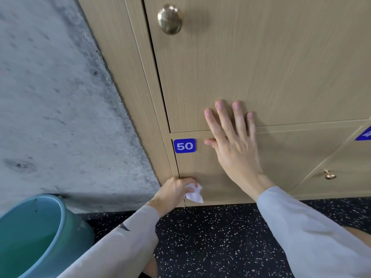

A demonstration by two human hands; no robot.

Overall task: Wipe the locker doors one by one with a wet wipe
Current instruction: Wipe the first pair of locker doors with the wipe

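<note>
Nearest the camera, two pale grey sleeves are seen over a black floor flecked with white. A blue-green bucket is set at the lower left, beside a rough grey concrete wall.

A crumpled white wet wipe is pinched in the curled fingers of the left hand and is held against the lower left corner of the bottom locker door, just above the floor. The wipe is bunched, with a loose flap hanging below the fingers.

The right hand is laid flat, fingers straight and spread, across the seam between that door and the upper locker door; the fingertips are rested on the upper one. The two hands are kept apart.

A blue plate with "50" in white is fixed at the bottom door's top left corner. Both doors are finished in light wood grain. A brass knob is fitted to the upper door. To the right, a smaller knob and part of another blue plate, unreadable, are seen on a neighbouring door.
</note>
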